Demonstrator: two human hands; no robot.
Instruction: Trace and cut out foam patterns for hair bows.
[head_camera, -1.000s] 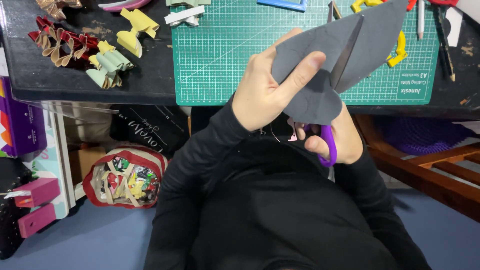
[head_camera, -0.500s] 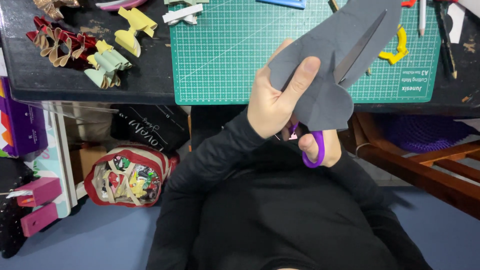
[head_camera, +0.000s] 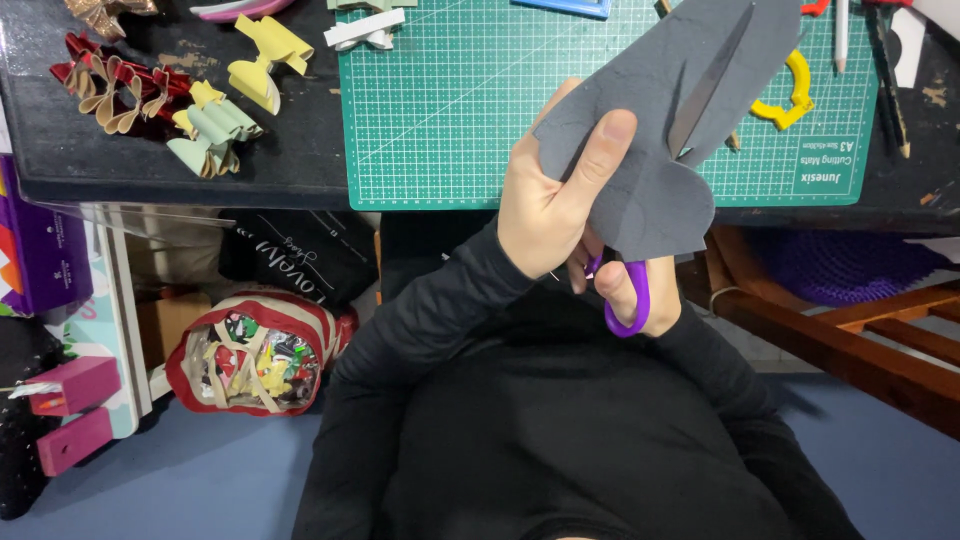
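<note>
Both hands up at frame center-right: my left hand (head_camera: 548, 205) pinches the grey sheet (head_camera: 660, 120), thumb on top. My right hand (head_camera: 632, 290) is curled into the purple scissors (head_camera: 640, 270), blade through the sheet. Green cutting mat (head_camera: 450, 100) behind on the bench.

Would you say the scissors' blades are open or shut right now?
Open. One blade of the scissors lies on top of the grey sheet; the other is hidden beneath. The right hand works the purple handle.
</note>
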